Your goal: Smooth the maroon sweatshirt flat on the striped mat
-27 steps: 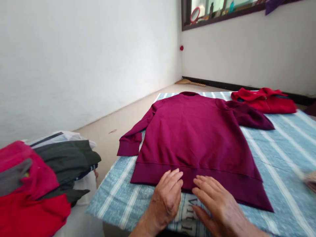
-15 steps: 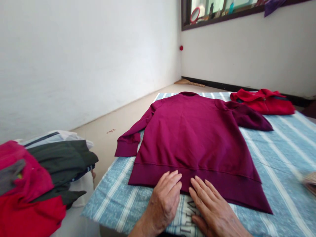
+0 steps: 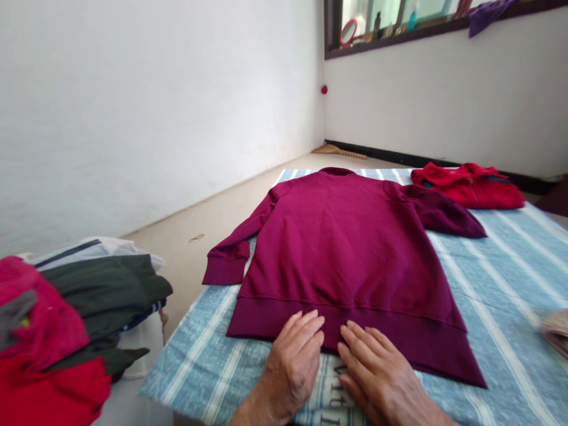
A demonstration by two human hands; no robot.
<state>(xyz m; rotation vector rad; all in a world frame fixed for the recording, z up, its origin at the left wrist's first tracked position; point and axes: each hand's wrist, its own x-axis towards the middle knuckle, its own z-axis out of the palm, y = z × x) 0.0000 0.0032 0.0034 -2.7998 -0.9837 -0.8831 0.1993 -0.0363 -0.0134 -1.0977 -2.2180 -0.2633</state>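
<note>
A maroon sweatshirt lies spread out on a blue-and-white striped cloth, its collar at the far end and its hem band towards me. Its left sleeve is bent back down beside the body; the right one angles outward. My left hand rests on the hem band near its middle, fingers stretched and close together. Just to the right, my right hand lies flat with its fingertips on the same band. Both hands are open, and neither grips the fabric.
A folded red jacket sits at the far right of the cloth. On the left, a pile of clothes holds a dark green garment and a red one. A broom lies by the back wall. Something beige shows at the right edge.
The view has shifted very slightly. Both hands stay on the hem band, and the sweatshirt lies as before.
</note>
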